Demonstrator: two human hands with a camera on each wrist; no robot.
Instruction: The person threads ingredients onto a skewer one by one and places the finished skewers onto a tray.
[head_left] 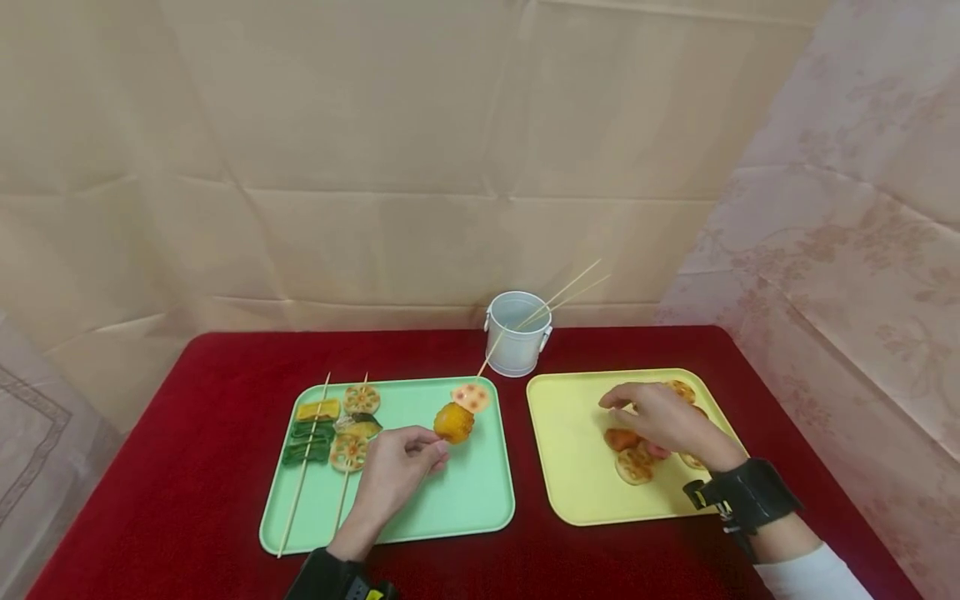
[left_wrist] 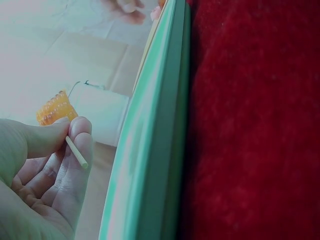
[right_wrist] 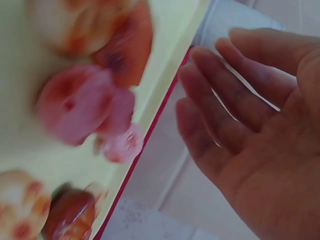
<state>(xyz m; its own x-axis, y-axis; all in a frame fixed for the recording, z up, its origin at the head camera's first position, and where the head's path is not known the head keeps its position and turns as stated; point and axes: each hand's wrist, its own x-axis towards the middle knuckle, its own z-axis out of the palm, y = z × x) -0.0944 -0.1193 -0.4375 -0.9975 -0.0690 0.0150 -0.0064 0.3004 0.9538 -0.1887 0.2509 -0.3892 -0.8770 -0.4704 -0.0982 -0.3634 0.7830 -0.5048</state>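
My left hand [head_left: 399, 468] pinches the lower end of a wooden skewer [left_wrist: 78, 154] between thumb and fingers, over the green tray [head_left: 450, 512]. Threaded on this skewer are a yellow corn piece [head_left: 453, 423] and, beyond it, a pale round slice with brownish spots [head_left: 471, 397]. The bare tip points toward the bucket. My right hand [head_left: 660, 414] hovers above the yellow tray [head_left: 573, 467], fingers loosely bent and holding nothing. Under and around it lie an orange-brown piece [head_left: 621, 439], a browned round slice [head_left: 634, 467] and pink pieces [right_wrist: 75, 102].
On the green tray's left lie one skewer with green and yellow pieces [head_left: 309, 442] and another with lotus root slices [head_left: 362, 400]. A white bucket [head_left: 513, 354] with thin skewers [head_left: 573, 287] leaning out stands behind the trays. Red cloth [head_left: 187, 442] covers the table.
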